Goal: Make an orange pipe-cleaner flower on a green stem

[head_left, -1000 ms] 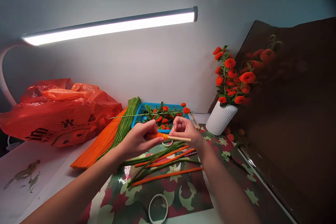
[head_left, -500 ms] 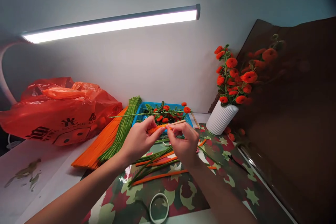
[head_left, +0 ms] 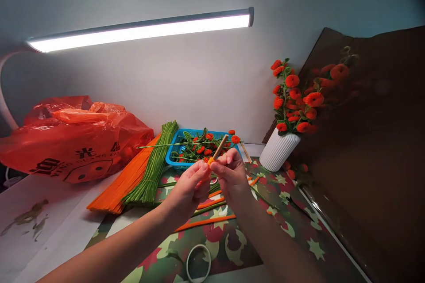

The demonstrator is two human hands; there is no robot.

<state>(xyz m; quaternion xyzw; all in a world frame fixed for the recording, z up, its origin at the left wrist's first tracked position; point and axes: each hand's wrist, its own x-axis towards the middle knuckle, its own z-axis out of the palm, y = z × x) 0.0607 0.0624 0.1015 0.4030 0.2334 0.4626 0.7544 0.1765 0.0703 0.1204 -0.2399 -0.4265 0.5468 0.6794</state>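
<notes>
My left hand [head_left: 191, 185] and my right hand [head_left: 230, 174] meet above the patterned mat [head_left: 232, 239], fingers pinched together. Between them is a thin wooden stick [head_left: 220, 147] that points up and away, with an orange pipe cleaner [head_left: 210, 161] wound round its lower end. The right hand's fingers grip the stick, and the left hand's fingertips pinch the orange coil. Loose orange and green pipe cleaners [head_left: 206, 221] lie on the mat below the hands.
Bundles of orange [head_left: 122, 181] and green pipe cleaners [head_left: 154, 168] lie left of a blue basket [head_left: 174, 148] of small orange flowers. A white vase [head_left: 278, 150] with flowers stands right. A red plastic bag [head_left: 73, 137], tape rolls [head_left: 198, 263] and a desk lamp [head_left: 142, 31] are nearby.
The stick has swung from lying level to pointing up and away. Both hands have drawn closer together and the orange coil is now tighter between the fingertips.
</notes>
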